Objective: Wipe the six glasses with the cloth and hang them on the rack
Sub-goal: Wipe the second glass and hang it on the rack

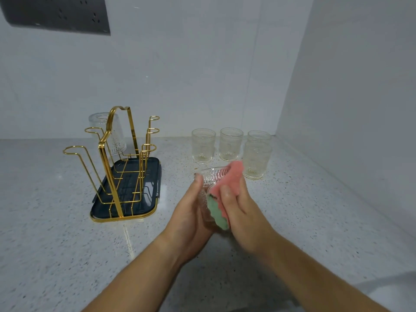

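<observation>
Glasses: six in all. Four stand upright in a cluster right of the rack (121,167), on the bench (67,244): far-left glass (203,145), middle glass (231,144), far-right glass (259,135), partly hidden, and the near glass (256,159) in front of it. One hung glass (108,131) sits upside down on the rack's far left arm. One held glass (208,185) is between the hands, right of the rack and nearer than the cluster.

Rack: one, gold wire. Six hanging arms, five bare.

Tray (135,199) under the rack: one, dark.

Cloth (225,194): one, pink and green.

Hands: two, left hand (191,217) and right hand (243,212).
</observation>
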`<state>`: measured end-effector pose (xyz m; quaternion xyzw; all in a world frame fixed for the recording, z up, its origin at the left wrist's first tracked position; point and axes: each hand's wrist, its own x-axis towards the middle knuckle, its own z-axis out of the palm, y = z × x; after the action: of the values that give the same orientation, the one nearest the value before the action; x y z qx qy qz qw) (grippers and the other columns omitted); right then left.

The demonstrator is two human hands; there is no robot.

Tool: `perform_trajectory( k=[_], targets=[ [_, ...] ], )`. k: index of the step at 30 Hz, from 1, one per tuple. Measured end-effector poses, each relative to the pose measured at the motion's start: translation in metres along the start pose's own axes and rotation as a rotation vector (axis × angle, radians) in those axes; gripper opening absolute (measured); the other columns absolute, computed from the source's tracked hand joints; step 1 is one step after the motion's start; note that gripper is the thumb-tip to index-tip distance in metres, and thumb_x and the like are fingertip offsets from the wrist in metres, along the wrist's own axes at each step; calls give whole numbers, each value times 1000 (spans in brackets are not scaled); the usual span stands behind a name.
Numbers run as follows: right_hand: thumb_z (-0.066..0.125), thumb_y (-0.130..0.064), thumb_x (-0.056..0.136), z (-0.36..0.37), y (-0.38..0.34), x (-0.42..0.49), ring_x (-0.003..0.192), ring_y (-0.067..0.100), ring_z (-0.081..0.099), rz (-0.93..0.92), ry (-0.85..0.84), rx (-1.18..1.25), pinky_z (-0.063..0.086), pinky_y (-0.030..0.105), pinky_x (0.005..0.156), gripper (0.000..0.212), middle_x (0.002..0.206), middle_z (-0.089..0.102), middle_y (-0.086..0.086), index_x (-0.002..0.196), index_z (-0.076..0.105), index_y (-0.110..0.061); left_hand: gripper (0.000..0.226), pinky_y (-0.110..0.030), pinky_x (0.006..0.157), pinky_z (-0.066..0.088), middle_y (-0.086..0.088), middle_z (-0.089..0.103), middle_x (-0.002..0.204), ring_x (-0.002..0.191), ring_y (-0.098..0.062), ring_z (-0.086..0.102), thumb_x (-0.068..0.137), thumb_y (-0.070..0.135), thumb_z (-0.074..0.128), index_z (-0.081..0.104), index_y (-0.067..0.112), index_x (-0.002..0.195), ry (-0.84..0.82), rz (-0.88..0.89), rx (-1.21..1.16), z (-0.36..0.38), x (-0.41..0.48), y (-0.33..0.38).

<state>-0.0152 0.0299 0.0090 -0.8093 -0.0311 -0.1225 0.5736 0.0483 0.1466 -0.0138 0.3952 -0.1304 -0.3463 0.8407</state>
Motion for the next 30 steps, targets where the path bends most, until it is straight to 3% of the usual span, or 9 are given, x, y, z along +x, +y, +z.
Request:
perform_trajectory(
  k=[2,4,9,13,16,19,21,26,30],
  targets=[
    [34,-44,108,0,5,-13,117,-18,52,-49,-16,-118,43,7,97,38,123,53,-30,131,20,-70,80,-51,120,37,-22,59,149,139,-35,56,93,60,65,50,7,152,18,0,5,-2,2,-1],
    [34,-46,107,-4,14,-24,116,-5,57,-80,-18,-241,45,19,100,43,124,58,-20,149,24,-49,96,-55,119,40,-27,55,150,138,-41,56,84,56,81,40,6,155,49,28,-28,-4,5,-3],
    [27,-38,110,-19,-4,-21,62,6,58,-9,103,-22,55,30,60,40,67,62,-8,98,59,-16,86,-70,115,37,-25,59,146,137,-50,53,83,59,77,50,11,149,15,86,79,-6,8,-7],
    [35,-31,107,-32,-31,-2,62,-4,58,-137,204,-19,52,13,61,30,88,61,-10,100,64,-25,60,-50,90,54,-19,72,119,97,-33,72,86,56,67,72,13,128,1,83,193,-3,5,-9],
    [42,-28,107,-38,-37,6,63,1,56,-224,70,-275,52,20,61,21,108,47,-4,103,63,-26,58,-47,92,53,-19,74,116,99,-29,72,81,56,69,78,13,119,-12,102,152,-2,5,-5],
    [50,-32,103,-48,-36,8,58,3,59,-162,-27,-279,54,24,58,14,87,63,-8,113,57,-24,61,-52,101,51,-28,67,133,116,-39,64,82,58,67,77,12,122,15,109,133,-4,5,-2],
    [54,-40,99,-55,-37,6,57,6,63,-144,-74,-345,54,25,59,15,70,69,-5,102,59,-27,66,-58,106,48,-32,64,135,118,-42,62,83,59,66,75,8,125,24,107,152,-4,3,-1],
    [59,-41,89,-72,-46,4,68,5,70,27,-362,-216,53,14,66,25,74,74,0,85,70,-20,76,-59,108,46,-41,59,132,115,-44,62,90,58,68,64,-5,133,-38,85,225,-4,1,-3],
    [61,-35,100,-81,-47,6,75,9,68,198,-640,-237,52,17,74,36,77,71,-3,84,69,-4,88,-41,82,56,-30,66,102,91,-36,64,74,60,85,63,-13,120,-147,32,238,-3,2,-8]
  ],
)
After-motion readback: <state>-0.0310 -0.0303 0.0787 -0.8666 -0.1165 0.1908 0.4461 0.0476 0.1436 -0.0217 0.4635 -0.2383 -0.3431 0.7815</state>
